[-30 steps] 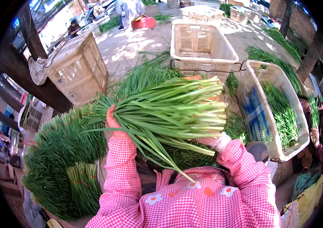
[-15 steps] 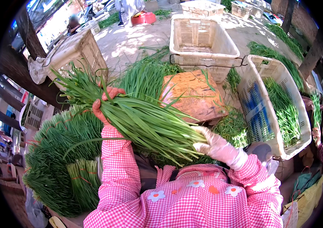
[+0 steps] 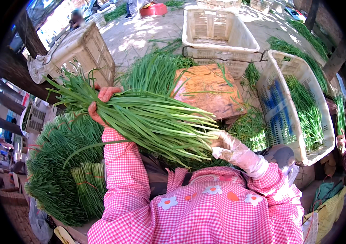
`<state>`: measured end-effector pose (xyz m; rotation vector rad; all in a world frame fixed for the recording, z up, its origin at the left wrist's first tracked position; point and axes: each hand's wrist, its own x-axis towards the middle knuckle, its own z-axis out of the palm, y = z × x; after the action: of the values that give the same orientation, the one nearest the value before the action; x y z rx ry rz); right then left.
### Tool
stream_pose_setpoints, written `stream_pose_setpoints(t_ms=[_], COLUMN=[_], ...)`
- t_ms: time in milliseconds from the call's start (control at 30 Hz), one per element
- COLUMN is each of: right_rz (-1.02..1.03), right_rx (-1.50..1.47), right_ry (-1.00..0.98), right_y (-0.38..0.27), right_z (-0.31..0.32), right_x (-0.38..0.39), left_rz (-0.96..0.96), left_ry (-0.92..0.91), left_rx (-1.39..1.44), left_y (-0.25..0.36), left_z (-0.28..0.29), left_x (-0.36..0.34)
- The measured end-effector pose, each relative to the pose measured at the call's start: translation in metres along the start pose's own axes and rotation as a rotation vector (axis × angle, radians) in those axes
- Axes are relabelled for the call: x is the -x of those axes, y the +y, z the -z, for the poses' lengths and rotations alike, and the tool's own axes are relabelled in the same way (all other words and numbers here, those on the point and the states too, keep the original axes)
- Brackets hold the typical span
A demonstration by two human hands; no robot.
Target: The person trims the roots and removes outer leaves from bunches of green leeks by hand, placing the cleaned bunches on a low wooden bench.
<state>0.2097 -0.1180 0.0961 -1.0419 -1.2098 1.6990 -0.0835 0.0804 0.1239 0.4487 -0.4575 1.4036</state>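
A thick bunch of long green chives [image 3: 148,120] lies across my lap, leaf tips pointing up-left. My left hand [image 3: 99,103] grips it near the leafy end. My right hand [image 3: 228,146], in a thin clear glove, holds the cut stem end at the right. Both sleeves are pink gingham. Just beyond the bunch is a wooden board [image 3: 207,89] with a few loose leaves on it.
A big heap of tied chive bundles [image 3: 63,171] lies at my left. Loose chives [image 3: 152,71] are spread on the ground ahead. A white crate [image 3: 217,34] stands behind the board, another crate [image 3: 299,105] holding chives at the right, a tilted crate [image 3: 81,51] at the upper left.
The bunch has swung from pointing right over the board to pointing up-left, uncovering the board. My left hand moved left and up; my right hand now holds the stem end.
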Motion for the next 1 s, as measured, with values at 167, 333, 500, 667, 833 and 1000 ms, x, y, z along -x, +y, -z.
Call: stream_pose_setpoints(t_ms=[167,333,500,667,833,1000], right_rz=[0.047,0.079,0.273,0.408,0.624,0.45], right_rx=[-0.36,-0.371,0.291,0.809,1.228,0.196], right_ry=[-0.09,0.116,0.511,0.479,0.386,0.413], right_y=[-0.003,-0.014,-0.023,-0.047,-0.024,-0.018], right_z=[-0.02,-0.002,0.021,-0.025,-0.022,-0.007], right_x=[-0.018,-0.018,-0.015,-0.008,-0.04,-0.038], left_rz=[-0.044,-0.016,-0.065,-0.056,-0.052,-0.07], left_ry=[0.015,0.036,0.095,0.102,0.082,0.145], left_rx=[-0.045,-0.044,-0.215,-0.302,-0.242,-0.293], left_y=[0.01,0.01,0.021,0.019,0.017,0.02], left_z=[0.004,-0.001,0.014,0.008,0.008,0.005], left_x=[0.001,0.009,0.009,0.01,0.01,0.012])
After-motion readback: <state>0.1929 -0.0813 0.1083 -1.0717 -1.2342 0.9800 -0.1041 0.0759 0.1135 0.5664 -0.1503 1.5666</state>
